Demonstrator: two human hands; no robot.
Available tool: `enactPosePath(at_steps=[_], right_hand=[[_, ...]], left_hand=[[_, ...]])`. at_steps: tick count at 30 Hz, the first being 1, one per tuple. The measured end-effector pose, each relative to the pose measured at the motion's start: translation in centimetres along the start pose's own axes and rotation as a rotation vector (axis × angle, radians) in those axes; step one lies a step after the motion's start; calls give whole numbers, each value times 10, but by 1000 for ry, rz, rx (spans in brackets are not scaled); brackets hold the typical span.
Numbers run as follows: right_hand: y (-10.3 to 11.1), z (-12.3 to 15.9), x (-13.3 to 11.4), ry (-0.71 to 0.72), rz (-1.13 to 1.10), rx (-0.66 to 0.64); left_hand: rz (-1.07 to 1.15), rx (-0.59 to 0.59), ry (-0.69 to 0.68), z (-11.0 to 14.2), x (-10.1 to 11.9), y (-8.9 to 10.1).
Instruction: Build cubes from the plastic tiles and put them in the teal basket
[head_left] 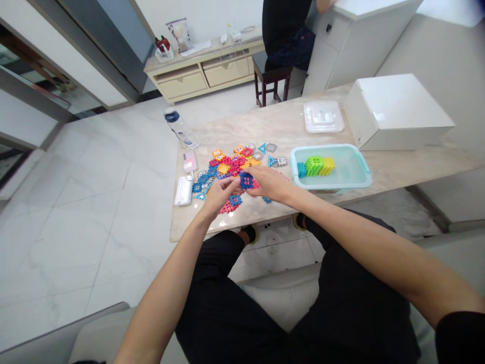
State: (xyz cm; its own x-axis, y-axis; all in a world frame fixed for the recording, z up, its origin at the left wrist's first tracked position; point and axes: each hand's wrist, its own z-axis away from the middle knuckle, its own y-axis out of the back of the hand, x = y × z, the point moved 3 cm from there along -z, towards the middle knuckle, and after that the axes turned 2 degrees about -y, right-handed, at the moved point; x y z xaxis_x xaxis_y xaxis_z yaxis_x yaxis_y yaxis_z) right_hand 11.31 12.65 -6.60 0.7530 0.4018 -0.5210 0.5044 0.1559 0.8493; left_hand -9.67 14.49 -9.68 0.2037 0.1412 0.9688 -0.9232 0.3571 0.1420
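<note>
The left hand point(222, 196) and the right hand point(270, 183) both grip a blue plastic piece point(246, 180). It is just over a heap of bright pieces point(227, 167) on the counter point(288, 121), near a tub point(329, 148) with green blocks point(313, 166).

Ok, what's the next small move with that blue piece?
Probably lift the blue plastic tile clear of the pile first: your left hand and right hand meet at it, and loose pieces lie right beneath, so they could catch or shift.
</note>
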Motion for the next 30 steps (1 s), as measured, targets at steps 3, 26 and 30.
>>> enactPosePath(at_steps=[3, 26, 30], right_hand=[[17, 6, 3, 43, -150, 170], [45, 53, 5, 278, -370, 452], [43, 53, 7, 274, -354, 428]], left_hand=[[134, 15, -38, 7, 15, -1], [300, -65, -210, 22, 53, -52], [261, -57, -229, 22, 54, -52]])
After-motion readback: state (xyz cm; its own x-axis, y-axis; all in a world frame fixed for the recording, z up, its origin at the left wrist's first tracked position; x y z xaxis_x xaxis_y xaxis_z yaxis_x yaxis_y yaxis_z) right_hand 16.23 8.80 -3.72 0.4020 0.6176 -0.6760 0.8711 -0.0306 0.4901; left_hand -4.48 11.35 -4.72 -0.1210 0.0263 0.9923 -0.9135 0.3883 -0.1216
